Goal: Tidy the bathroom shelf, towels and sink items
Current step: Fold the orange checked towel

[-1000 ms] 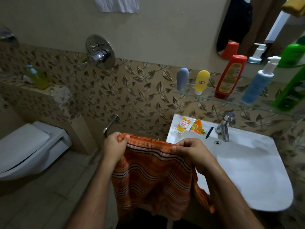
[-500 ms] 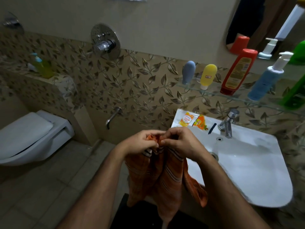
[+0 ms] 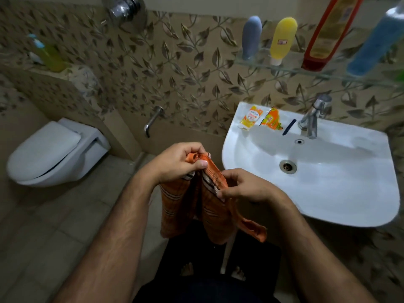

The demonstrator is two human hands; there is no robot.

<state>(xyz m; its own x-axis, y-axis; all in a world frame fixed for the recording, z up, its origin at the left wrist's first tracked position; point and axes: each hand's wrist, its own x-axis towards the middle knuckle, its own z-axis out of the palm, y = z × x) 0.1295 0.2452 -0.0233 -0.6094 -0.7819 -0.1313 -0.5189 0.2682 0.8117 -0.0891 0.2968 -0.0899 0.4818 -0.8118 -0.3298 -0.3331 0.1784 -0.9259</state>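
Note:
An orange striped towel [image 3: 209, 211] hangs folded lengthwise in front of me, left of the white sink [image 3: 341, 193]. My left hand [image 3: 179, 162] pinches both top corners together. My right hand [image 3: 242, 186] grips the towel's right edge a little lower. Two orange sachets [image 3: 260, 118] and a dark razor [image 3: 289, 127] lie on the sink's back rim beside the tap [image 3: 312, 119]. On the glass shelf [image 3: 290, 68] above stand a grey tube [image 3: 251, 37], a yellow tube [image 3: 282, 39], a red bottle [image 3: 325, 38] and a blue bottle [image 3: 376, 44].
A white wall-hung toilet [image 3: 54, 154] with its lid shut sits at the left. A green bottle [image 3: 49, 55] stands on the tiled ledge above it. A wall spout [image 3: 152, 121] and shower valve [image 3: 126, 7] are on the leaf-patterned wall. My bare feet show below on the floor.
The towel was stretched wide between both hands, then its top corners came together. Now my left hand holds both corners and my right hand has slid down the edge. The view tilted down.

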